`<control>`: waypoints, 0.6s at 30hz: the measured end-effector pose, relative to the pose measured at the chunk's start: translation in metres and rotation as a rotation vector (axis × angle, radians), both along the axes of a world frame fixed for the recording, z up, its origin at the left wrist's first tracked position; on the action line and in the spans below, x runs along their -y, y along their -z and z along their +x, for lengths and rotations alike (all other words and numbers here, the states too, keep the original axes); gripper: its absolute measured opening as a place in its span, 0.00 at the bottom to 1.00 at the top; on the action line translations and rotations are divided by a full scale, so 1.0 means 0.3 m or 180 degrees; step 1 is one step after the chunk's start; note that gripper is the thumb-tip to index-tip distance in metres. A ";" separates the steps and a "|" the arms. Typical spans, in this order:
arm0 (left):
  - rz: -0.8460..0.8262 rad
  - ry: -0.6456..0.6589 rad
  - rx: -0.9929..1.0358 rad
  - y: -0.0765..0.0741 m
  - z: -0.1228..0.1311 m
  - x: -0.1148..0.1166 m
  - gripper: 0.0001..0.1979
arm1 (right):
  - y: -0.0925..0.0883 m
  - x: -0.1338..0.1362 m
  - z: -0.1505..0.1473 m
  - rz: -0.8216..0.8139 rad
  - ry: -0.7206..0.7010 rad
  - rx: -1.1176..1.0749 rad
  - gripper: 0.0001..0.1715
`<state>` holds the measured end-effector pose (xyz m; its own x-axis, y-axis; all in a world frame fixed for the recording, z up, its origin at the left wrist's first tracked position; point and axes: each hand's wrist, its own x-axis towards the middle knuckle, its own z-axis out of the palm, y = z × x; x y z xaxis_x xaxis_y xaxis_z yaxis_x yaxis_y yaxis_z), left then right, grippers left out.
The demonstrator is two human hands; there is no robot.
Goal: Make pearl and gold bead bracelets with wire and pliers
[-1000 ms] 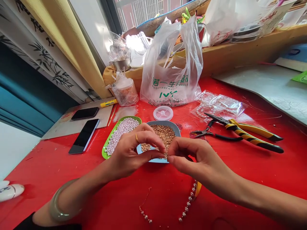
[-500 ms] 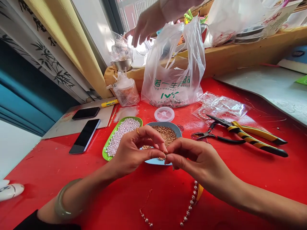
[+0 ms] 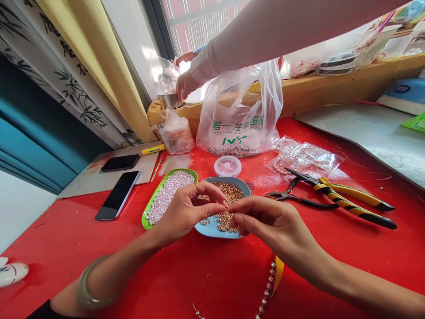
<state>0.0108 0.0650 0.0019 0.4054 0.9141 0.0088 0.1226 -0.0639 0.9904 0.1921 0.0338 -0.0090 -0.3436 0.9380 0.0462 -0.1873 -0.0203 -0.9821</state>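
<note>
My left hand [image 3: 186, 208] and my right hand [image 3: 275, 226] meet fingertip to fingertip above a blue tray [image 3: 212, 230] of small gold pieces [image 3: 230, 192]. Each is pinched closed; whatever lies between the fingertips is too small to make out. Left of the blue tray, partly behind my left hand, is a green tray [image 3: 145, 219] of pearly beads [image 3: 169, 190]. A strand of beads [image 3: 268, 290] runs below my right hand, beside a yellow object [image 3: 279, 272]. A thin chain [image 3: 203, 288] with beads lies left of it on the red table [image 3: 159, 283].
Pliers with yellow-black handles [image 3: 352, 199] and smaller pliers [image 3: 299, 198] lie right. Two phones [image 3: 117, 195] lie left. Behind stand a plastic bag [image 3: 239, 115] and a round lid [image 3: 227, 166]. Another person's arm [image 3: 265, 40] reaches across to a metal bowl [image 3: 171, 99].
The other person's arm has come further in, and its hand has lowered to the metal bowl. My hands stay together, fingertips shifted slightly. The view has tilted a little.
</note>
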 end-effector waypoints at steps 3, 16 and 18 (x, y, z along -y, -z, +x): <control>0.0371 -0.0145 -0.0595 -0.016 -0.023 -0.029 0.04 | 0.003 -0.008 -0.001 -0.0133 0.0029 0.0160 0.01; 0.0994 0.0394 -0.4127 -0.037 -0.236 -0.171 0.09 | 0.015 -0.023 0.011 0.0072 0.0072 0.0519 0.07; 0.0974 0.0423 -0.4142 -0.023 -0.238 -0.180 0.08 | 0.016 -0.024 0.010 0.0053 0.0080 0.0534 0.07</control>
<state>-0.0606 0.1189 0.0089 0.3601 0.8981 -0.2526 0.9329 -0.3450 0.1035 0.1952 0.0409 -0.0137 -0.3241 0.9460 0.0057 -0.0210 -0.0012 -0.9998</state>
